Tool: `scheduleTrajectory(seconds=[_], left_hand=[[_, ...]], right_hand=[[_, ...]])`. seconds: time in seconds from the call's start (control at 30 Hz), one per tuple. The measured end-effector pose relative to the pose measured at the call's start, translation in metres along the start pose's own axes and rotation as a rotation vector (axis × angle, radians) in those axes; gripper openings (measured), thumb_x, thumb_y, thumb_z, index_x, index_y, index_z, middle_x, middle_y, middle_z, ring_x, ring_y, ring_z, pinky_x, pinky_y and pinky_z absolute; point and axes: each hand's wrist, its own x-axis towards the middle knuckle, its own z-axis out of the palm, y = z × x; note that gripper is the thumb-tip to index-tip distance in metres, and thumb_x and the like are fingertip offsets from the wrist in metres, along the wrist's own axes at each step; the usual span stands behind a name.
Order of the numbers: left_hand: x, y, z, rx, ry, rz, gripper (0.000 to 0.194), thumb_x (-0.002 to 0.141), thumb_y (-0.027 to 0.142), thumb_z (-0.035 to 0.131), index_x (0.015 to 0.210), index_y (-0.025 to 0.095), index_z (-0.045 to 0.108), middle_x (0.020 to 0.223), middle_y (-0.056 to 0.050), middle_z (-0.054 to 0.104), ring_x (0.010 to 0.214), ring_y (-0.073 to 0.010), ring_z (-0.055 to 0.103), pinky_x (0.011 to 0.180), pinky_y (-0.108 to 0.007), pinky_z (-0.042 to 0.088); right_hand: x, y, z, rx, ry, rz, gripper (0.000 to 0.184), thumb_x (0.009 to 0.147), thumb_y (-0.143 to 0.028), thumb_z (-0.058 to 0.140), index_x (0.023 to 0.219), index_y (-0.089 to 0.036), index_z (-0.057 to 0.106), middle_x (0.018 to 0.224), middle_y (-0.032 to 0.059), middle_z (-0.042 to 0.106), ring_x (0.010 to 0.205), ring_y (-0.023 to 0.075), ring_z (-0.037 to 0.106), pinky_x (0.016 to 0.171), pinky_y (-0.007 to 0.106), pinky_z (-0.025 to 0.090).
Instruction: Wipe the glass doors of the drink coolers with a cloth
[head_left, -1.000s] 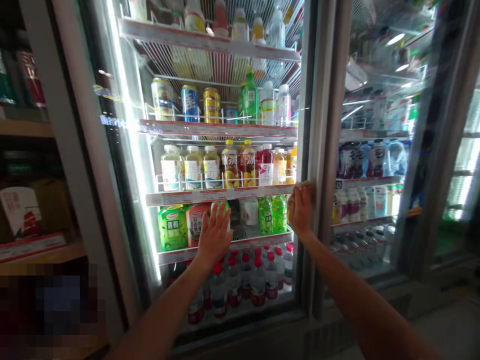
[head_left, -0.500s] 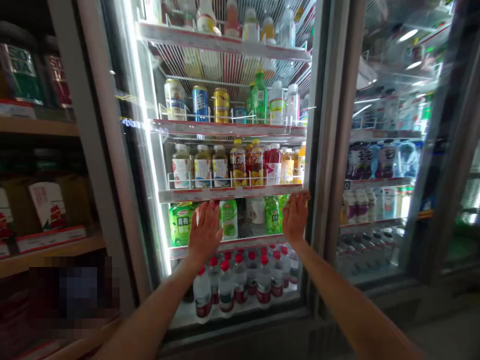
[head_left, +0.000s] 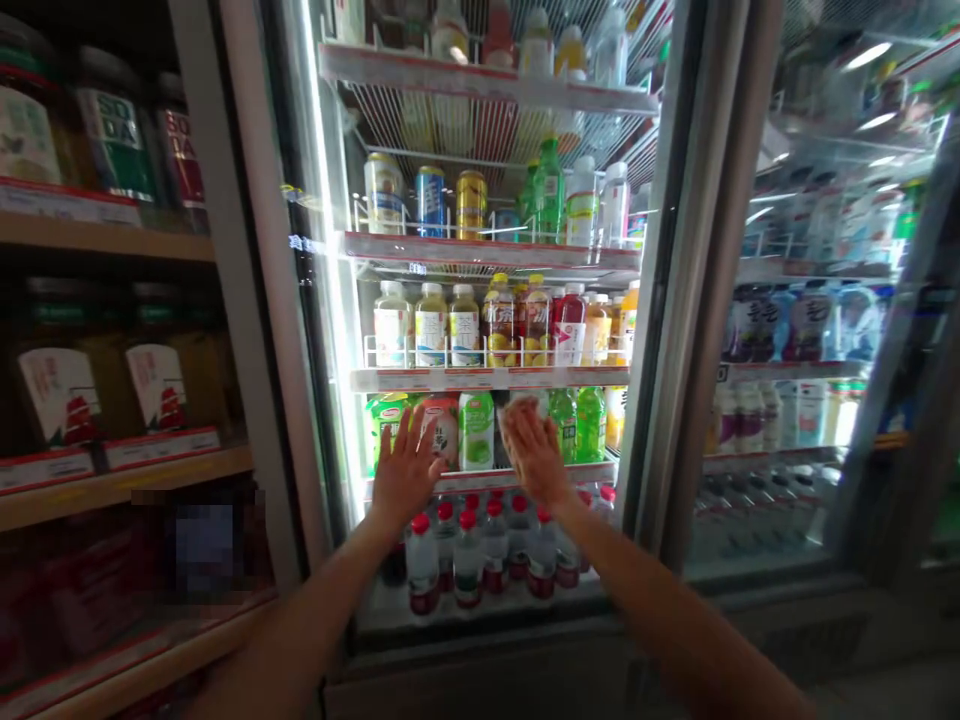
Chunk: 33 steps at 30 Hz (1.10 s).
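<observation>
The left hand [head_left: 403,470], fingers spread, faces one clear glass pane [head_left: 517,615]. The right hand [head_left: 541,468] partly covers one crumpled beige cloth [head_left: 511,425] at the pane, grip indeterminable; open glass separates it from the grey metal upright [head_left: 711,290]. Behind: three tall metal cans [head_left: 430,202], white, blue, gold.

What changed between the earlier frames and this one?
The right hand moved left, from near the door frame toward the middle, with what looks like a cloth. The open left hand shifted slightly left. Nothing was visibly grasped or released; the shelved drinks stayed put.
</observation>
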Motion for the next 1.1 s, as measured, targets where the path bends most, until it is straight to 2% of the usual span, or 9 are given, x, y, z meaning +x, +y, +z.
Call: scheduleTrajectory(seconds=[0.1,0.3,0.33,0.43,0.5,0.67,0.73,0.9,1.1], left_hand=[[-0.001,-0.009,-0.005,0.014,-0.026,0.008,0.061,0.086,0.031,0.045,0.142,0.015,0.027,0.148,-0.013,0.025,0.140,-0.0258,0.009,0.113,-0.051,0.016],[0.000,-0.033,-0.015,0.055,-0.044,-0.045,0.059,0.086,0.030,0.043,0.140,0.012,0.031,0.149,-0.014,0.022,0.140,-0.0267,0.010,0.112,-0.051,0.017],[-0.001,-0.037,-0.017,0.066,-0.050,-0.049,0.058,0.085,0.030,0.043,0.140,0.012,0.031,0.149,-0.014,0.022,0.140,-0.0269,0.011,0.112,-0.052,0.018],[-0.009,-0.049,-0.021,0.112,-0.067,-0.057,0.057,0.085,0.028,0.043,0.139,0.011,0.033,0.148,-0.015,0.025,0.140,-0.0279,0.015,0.111,-0.052,0.020],[-0.013,-0.055,-0.023,0.135,-0.074,-0.044,0.057,0.085,0.027,0.043,0.138,0.010,0.034,0.148,-0.015,0.026,0.139,-0.0285,0.018,0.110,-0.053,0.022],[-0.016,-0.061,-0.025,0.141,-0.055,-0.018,0.058,0.084,0.027,0.044,0.139,0.012,0.032,0.147,-0.015,0.028,0.139,-0.0290,0.019,0.109,-0.054,0.025],[-0.015,-0.063,-0.025,0.146,-0.046,-0.026,0.057,0.084,0.027,0.043,0.139,0.012,0.033,0.148,-0.015,0.026,0.139,-0.0286,0.019,0.109,-0.053,0.025],[-0.017,-0.078,-0.028,0.198,-0.071,-0.053,0.056,0.084,0.026,0.041,0.138,0.013,0.034,0.149,-0.012,0.026,0.139,-0.0270,0.019,0.111,-0.051,0.023],[-0.021,-0.097,-0.031,0.249,-0.055,-0.064,0.057,0.084,0.027,0.043,0.138,0.012,0.035,0.148,-0.013,0.027,0.138,-0.0277,0.022,0.110,-0.051,0.024]], right_hand=[[-0.010,-0.016,0.000,0.043,-0.121,-0.205,0.058,0.084,-0.016,0.044,0.140,-0.025,0.033,0.142,0.0042,0.041,0.138,0.0194,0.023,0.114,0.044,0.011],[0.056,-0.013,-0.001,-0.026,0.074,0.153,0.051,0.090,-0.024,0.038,0.141,-0.021,0.033,0.147,0.0074,0.032,0.139,0.0231,0.020,0.112,0.047,0.012],[0.055,-0.016,0.001,-0.020,0.060,0.098,0.052,0.089,-0.023,0.038,0.141,-0.020,0.033,0.147,0.0073,0.033,0.139,0.0231,0.019,0.112,0.047,0.012],[0.037,-0.032,0.004,0.036,-0.091,-0.313,0.055,0.087,-0.018,0.040,0.141,-0.022,0.032,0.146,0.0028,0.035,0.140,0.0200,0.017,0.114,0.045,0.009],[0.036,-0.039,0.004,0.046,-0.150,-0.437,0.056,0.087,-0.015,0.039,0.142,-0.024,0.030,0.147,-0.0001,0.034,0.140,0.0178,0.017,0.115,0.045,0.008],[0.087,-0.044,0.001,0.011,-0.018,-0.004,0.052,0.091,-0.022,0.035,0.143,-0.022,0.028,0.149,0.0036,0.029,0.140,0.0216,0.015,0.113,0.049,0.012],[0.087,-0.052,0.003,0.017,-0.027,-0.031,0.054,0.090,-0.021,0.036,0.143,-0.021,0.027,0.150,0.0039,0.027,0.141,0.0222,0.013,0.113,0.048,0.012],[0.053,-0.074,0.014,0.042,-0.106,-0.402,0.058,0.087,-0.017,0.041,0.143,-0.020,0.028,0.149,0.0023,0.029,0.140,0.0209,0.016,0.114,0.047,0.008],[0.098,-0.080,0.016,0.037,0.028,-0.079,0.055,0.089,-0.021,0.039,0.143,-0.018,0.027,0.148,0.0059,0.029,0.140,0.0240,0.018,0.113,0.050,0.010]])
